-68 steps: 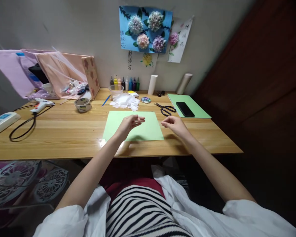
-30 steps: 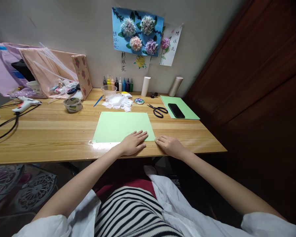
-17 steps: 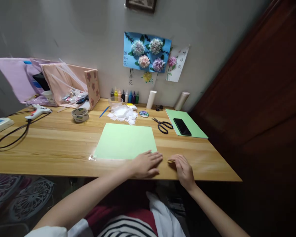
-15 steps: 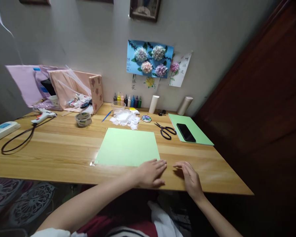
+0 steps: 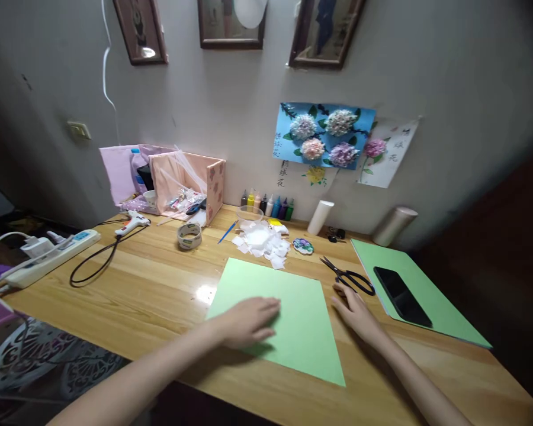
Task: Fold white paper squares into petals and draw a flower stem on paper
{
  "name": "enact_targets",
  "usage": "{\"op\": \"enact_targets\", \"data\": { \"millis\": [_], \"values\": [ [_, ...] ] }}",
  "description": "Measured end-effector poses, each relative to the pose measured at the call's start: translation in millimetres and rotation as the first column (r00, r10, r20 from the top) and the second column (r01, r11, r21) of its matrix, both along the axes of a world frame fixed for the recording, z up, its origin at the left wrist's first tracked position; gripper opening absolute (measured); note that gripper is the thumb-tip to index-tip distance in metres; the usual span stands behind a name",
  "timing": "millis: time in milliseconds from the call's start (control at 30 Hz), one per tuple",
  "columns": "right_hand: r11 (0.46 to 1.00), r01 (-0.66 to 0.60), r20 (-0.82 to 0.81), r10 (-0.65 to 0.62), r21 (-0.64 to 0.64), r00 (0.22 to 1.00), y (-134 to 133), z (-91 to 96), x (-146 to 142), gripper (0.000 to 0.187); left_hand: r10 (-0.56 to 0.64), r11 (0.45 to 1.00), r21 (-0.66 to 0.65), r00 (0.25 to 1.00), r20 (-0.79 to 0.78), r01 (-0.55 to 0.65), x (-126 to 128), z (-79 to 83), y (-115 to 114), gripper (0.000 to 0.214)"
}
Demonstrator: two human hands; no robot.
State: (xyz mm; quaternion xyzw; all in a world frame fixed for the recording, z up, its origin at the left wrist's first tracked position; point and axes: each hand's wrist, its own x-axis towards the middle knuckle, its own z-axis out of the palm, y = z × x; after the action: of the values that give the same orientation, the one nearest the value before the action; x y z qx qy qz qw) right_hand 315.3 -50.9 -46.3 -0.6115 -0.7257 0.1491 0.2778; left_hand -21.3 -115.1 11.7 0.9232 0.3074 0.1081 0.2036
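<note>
A light green sheet of paper (image 5: 299, 319) lies on the wooden table in front of me. Over its left part is my left hand (image 5: 249, 322), palm down with the fingers stretched out. I cannot tell whether it touches the sheet. My right hand (image 5: 357, 310) is beside the sheet's right edge, fingers apart and holding nothing. Its fingertips are close to the black-handled scissors (image 5: 355, 281); whether they touch is unclear. Beyond the sheet lies a pile of white paper pieces (image 5: 262, 239), with a small flower-patterned piece (image 5: 302, 246) to its right.
A black phone (image 5: 402, 296) rests on more green paper (image 5: 453, 316) at the right. Farther back stand small paint bottles (image 5: 270, 206) and a white roll (image 5: 320, 218). A tape roll (image 5: 189, 236), glue gun (image 5: 133, 223), power strip (image 5: 55, 257) and pink box (image 5: 215, 192) occupy the left.
The camera view has shifted left and tilted. My left hand has moved from the sheet's near right corner to over its left part; my right hand has moved forward toward the scissors.
</note>
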Motion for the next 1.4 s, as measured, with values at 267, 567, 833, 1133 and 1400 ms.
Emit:
{"op": "enact_targets", "data": {
  "millis": [267, 567, 833, 1133, 1400],
  "values": [
    [0.976, 0.108, 0.026, -0.115, 0.190, 0.993, 56, -17.8, -53, 0.025, 0.117, 0.993, 0.038, 0.991, -0.071, -0.115, -81, -14.1, 101, 0.057],
    [0.975, -0.038, 0.248, -0.018, 0.220, 0.969, 38, 4.7, -81, 0.043, 0.061, 0.997, 0.053, 0.993, -0.100, -0.056, -75, -19.8, 112, 0.062],
    [0.986, -0.087, 0.317, 0.039, 0.140, 0.947, 27, 16.0, -108, 0.052, -0.210, 0.977, 0.002, 0.972, -0.102, 0.211, -66, -13.9, 93, 0.059],
    [0.950, -0.107, 0.322, 0.007, 0.294, 0.947, 27, 26.0, -60, 0.045, 0.109, 0.993, 0.062, 0.990, -0.089, -0.104, -60, -18.5, 109, 0.054],
    [0.832, 0.547, 0.035, -0.552, 0.096, 0.833, 41, 30.4, 124, 0.058, 0.328, 0.526, -0.824, 0.844, 0.424, 0.210, 160, 37.3, 131, 0.038]
  ]
}}
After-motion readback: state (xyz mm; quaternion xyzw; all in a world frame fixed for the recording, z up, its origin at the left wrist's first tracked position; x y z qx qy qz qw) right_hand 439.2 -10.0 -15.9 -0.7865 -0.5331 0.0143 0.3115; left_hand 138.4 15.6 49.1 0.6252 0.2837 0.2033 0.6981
